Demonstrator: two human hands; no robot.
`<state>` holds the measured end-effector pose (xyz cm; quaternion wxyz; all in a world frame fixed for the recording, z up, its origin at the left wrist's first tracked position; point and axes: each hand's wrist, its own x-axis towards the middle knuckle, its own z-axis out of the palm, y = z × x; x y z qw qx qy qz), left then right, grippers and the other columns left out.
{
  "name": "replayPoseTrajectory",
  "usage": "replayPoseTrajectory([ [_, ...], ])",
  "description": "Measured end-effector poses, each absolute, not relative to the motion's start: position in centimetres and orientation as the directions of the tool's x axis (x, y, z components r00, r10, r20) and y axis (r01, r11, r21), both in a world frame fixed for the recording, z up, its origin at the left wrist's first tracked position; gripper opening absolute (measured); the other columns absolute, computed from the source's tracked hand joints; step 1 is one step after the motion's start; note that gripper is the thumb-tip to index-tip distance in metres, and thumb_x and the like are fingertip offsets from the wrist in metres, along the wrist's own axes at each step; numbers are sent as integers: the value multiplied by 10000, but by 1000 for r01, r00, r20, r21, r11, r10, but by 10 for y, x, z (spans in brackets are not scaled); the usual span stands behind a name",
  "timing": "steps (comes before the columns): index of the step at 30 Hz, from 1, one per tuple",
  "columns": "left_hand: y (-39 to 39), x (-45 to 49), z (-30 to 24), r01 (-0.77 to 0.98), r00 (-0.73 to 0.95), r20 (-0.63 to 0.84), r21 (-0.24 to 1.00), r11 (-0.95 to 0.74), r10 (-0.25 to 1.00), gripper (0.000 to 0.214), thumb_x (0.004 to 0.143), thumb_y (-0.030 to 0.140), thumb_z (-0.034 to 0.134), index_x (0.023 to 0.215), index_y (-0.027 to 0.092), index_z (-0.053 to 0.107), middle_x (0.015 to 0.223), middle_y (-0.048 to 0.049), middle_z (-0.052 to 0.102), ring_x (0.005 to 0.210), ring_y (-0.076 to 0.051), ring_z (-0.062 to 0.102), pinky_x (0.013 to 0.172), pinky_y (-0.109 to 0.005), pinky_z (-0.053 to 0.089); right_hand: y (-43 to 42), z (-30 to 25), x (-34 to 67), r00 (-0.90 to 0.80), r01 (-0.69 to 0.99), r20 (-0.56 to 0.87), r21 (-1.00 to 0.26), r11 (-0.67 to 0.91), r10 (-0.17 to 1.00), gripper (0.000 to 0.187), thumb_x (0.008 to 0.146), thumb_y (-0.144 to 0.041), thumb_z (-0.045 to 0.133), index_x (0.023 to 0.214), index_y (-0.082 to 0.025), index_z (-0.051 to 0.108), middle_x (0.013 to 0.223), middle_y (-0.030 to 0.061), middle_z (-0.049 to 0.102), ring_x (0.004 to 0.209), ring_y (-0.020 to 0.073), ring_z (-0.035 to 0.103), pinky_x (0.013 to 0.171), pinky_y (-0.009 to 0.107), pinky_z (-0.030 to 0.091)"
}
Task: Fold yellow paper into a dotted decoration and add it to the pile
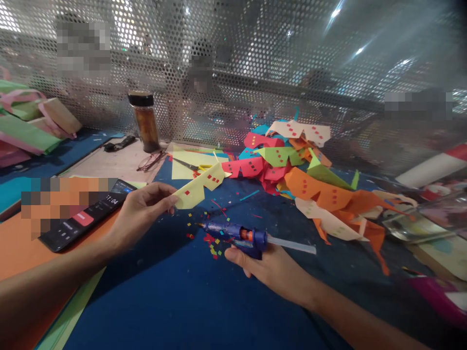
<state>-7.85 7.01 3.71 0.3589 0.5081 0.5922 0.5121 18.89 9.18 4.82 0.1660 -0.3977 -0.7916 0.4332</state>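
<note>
A pale yellow folded paper animal (195,193) with small red squares stuck on its side is pinched at one end by my left hand (149,204). My right hand (268,267) is wrapped round the handle of a blue hot glue gun (233,232), a clear glue stick (292,244) jutting from its back. The gun's nozzle points left, below the yellow paper and apart from it. Small coloured paper squares (213,248) lie scattered on the blue table (175,301) beneath the gun.
Folded paper animals (317,189) in several colours pile up at the right. Scissors (189,165), glasses (151,160) and a dark-lidded jar (145,124) stand or lie behind. A phone (85,214) rests on orange paper at left. A perforated metal panel (233,58) closes the back.
</note>
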Motion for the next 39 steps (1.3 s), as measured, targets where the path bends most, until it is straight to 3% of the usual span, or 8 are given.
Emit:
replayPoseTrajectory([
  [5, 70, -79, 35, 243, -213, 97, 969, -43, 972, 206, 833, 379, 696, 897, 185, 675, 714, 22, 633, 682, -125, 574, 670, -240, 452, 90, 42, 192, -603, 501, -62, -805, 318, 795, 262, 864, -439, 591, 727, -233, 678, 515, -16, 529, 508, 143, 515, 462, 268, 392],
  [12, 70, -79, 36, 268, -225, 97, 963, -35, 970, 195, 832, 382, 684, 883, 193, 673, 714, 18, 634, 677, -127, 573, 667, -242, 452, 92, 40, 193, -553, 530, -14, -777, 338, 833, 299, 872, -439, 582, 665, -223, 578, 570, -1, 555, 576, 158, 538, 491, 276, 412],
  [20, 69, -81, 33, 338, -233, 104, 941, -20, 967, 208, 834, 430, 670, 886, 229, 676, 679, 33, 623, 683, -132, 567, 668, -240, 436, 100, 40, 207, -514, 587, -207, -793, 165, 832, 314, 867, -484, 580, 711, -214, 550, 524, -21, 531, 497, 135, 541, 474, 262, 425],
  [26, 68, -81, 31, 319, -242, 107, 947, -25, 964, 223, 814, 448, 682, 879, 235, 679, 682, 24, 625, 673, -145, 565, 647, -258, 442, 102, 40, 219, -505, 606, -204, -776, 176, 839, 271, 875, -479, 592, 829, -212, 602, 504, -36, 530, 491, 139, 550, 488, 263, 439],
  [34, 67, -78, 37, 324, -259, 97, 946, -8, 961, 220, 797, 428, 695, 857, 217, 680, 655, 29, 626, 658, -139, 564, 641, -252, 443, 100, 40, 221, -471, 642, -147, -734, 224, 870, 321, 871, -480, 588, 686, -218, 564, 489, -34, 512, 466, 136, 523, 452, 261, 398],
  [39, 66, -80, 34, 334, -258, 94, 943, -2, 962, 182, 815, 390, 684, 880, 220, 685, 669, 37, 624, 672, -141, 558, 645, -258, 433, 101, 41, 225, -472, 649, -205, -739, 181, 858, 308, 865, -477, 609, 709, -212, 586, 511, -19, 561, 486, 145, 558, 471, 267, 424],
])
